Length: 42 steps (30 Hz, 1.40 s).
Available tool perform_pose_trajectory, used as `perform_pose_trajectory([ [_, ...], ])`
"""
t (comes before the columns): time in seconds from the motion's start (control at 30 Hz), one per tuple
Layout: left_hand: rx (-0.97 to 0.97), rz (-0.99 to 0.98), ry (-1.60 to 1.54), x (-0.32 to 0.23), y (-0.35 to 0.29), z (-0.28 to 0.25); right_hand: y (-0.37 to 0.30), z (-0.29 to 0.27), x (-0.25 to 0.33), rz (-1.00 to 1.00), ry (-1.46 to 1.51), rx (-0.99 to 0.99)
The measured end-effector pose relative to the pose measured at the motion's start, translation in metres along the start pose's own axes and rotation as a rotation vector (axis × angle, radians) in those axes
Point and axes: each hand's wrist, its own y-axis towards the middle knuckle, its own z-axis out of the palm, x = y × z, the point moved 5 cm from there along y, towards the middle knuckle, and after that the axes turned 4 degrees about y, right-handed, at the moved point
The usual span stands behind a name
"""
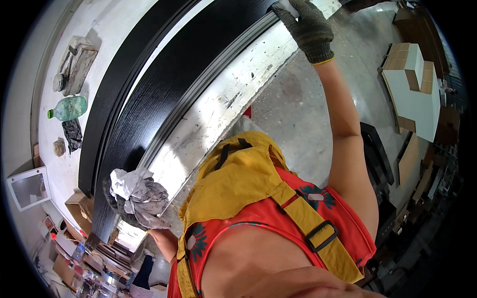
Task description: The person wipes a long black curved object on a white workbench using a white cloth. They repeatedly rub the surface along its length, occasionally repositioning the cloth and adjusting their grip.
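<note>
A long black wood-grain panel point(191, 74) with a grooved edge lies across a white, paint-chipped work surface point(218, 104). A second black panel point(107, 99) lies beyond it. My left hand point(119, 206), in a dark glove, is closed around a crumpled white and grey rag point(139, 191) at the near panel's left end. The rag hides most of the fingers. At the panel's far right end is my right hand point(310, 35), in a dark knit glove with a yellow cuff hem. Its thumb and fingers close around a small pale piece point(285, 7) against the panel's edge, partly cut off by the picture's border.
On the table's far left stand a green-tinted plastic bottle point(69, 108), a stained block point(79, 67), a crumpled black wrapper point(73, 134) and a small jar point(59, 147). White and brown boards point(412, 89) stand on the floor to the right. Black parts point(375, 154) lean behind my right arm.
</note>
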Motion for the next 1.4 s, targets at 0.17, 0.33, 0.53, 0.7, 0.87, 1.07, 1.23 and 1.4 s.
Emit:
perform_pose_trajectory([
  [0.17,-0.006,-0.002,-0.009,0.005,-0.002,0.005,-0.002,0.000,-0.008,-0.054,-0.055,0.032],
  [0.33,0.007,-0.003,-0.004,0.007,0.003,0.006,-0.003,0.008,-0.001,-0.065,-0.048,-0.056],
  [0.53,-0.002,0.000,-0.005,0.010,0.000,0.005,-0.010,0.005,-0.022,0.046,0.103,0.248],
  [0.7,0.027,0.009,-0.009,0.008,0.011,0.012,0.005,0.006,-0.020,0.184,0.132,0.109],
  [0.87,0.013,0.029,-0.012,0.006,0.010,0.010,-0.028,0.016,0.007,-0.022,0.258,0.143],
  [1.07,0.004,0.016,-0.019,0.011,0.005,0.004,-0.020,0.000,-0.011,0.037,0.259,0.143],
  [1.23,0.000,0.009,-0.025,0.013,0.000,-0.003,0.002,0.019,-0.033,0.388,0.141,0.089],
  [1.4,-0.004,0.005,-0.025,0.016,-0.001,-0.009,-0.049,0.004,0.070,-0.167,0.294,-0.018],
])
